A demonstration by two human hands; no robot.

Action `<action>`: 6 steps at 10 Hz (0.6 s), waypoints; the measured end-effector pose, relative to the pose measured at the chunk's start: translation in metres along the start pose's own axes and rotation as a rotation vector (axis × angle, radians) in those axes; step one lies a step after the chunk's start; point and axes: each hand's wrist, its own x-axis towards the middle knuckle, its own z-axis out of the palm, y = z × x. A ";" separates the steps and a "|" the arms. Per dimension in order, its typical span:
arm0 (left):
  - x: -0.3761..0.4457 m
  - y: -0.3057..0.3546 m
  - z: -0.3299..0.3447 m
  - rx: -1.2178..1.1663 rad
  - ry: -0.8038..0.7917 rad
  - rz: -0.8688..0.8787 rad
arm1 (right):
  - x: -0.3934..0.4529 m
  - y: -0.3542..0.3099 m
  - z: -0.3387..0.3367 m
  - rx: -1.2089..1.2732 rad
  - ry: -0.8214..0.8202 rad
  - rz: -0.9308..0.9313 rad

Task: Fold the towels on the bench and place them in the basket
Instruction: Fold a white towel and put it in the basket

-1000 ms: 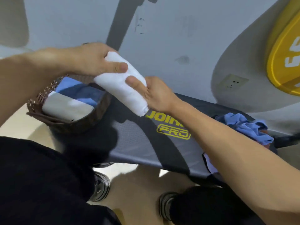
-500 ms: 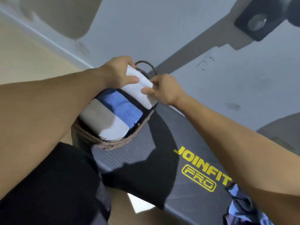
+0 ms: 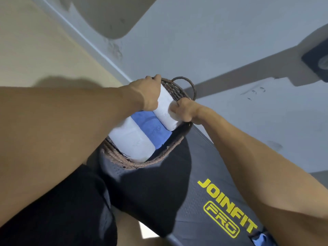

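Inside the basket (image 3: 165, 153), both hands (image 3: 165, 103) grip a white towel (image 3: 164, 110).

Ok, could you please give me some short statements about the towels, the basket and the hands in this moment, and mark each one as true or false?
1. The wicker basket stands on the black bench. True.
2. Both hands hold the rolled white towel at the basket. True: the left hand and the right hand each have a grip on it.
3. The basket holds only white towels. False: a blue towel lies between the white towel being set in and another white towel.
4. The lettering on the bench is red. False: the JOINFIT PRO logo is yellow.
5. The basket has no handle. False: a loop handle rises at its far rim.
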 end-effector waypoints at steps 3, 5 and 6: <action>-0.023 -0.028 0.016 0.076 -0.239 0.107 | 0.008 -0.002 0.001 -0.056 0.013 -0.023; -0.023 -0.038 0.016 0.079 -0.285 0.144 | 0.020 -0.006 -0.008 0.131 -0.156 0.086; -0.020 -0.045 0.018 0.040 -0.230 0.205 | 0.027 -0.007 -0.007 0.194 -0.230 0.158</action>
